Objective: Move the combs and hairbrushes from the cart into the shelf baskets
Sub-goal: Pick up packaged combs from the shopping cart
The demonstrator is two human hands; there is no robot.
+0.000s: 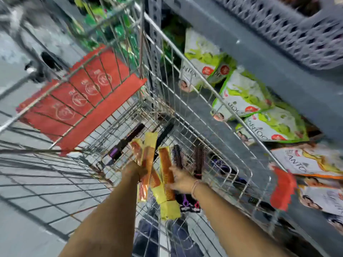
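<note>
Both my arms reach down into a wire shopping cart (194, 101). My left hand (132, 170) grips a bunch of brown combs in yellow sleeves (148, 154), held upright above the cart floor. My right hand (182, 179) closes on another yellow-sleeved brown comb (166, 164) beside them. Round hairbrushes (198, 160) with dark bristles stand against the cart's right side. A black and purple hairbrush (124, 143) and a black brush (164, 133) lie on the cart floor farther away. A grey perforated shelf basket (297, 32) sits at the top right.
The cart's red child-seat flap (89, 101) hangs at the left. Grey shelving (241, 58) runs along the right, holding green and white packets (243, 95) and orange and white packets (311, 162). A red cart-handle piece (282, 188) shows at the right. Tiled floor lies below.
</note>
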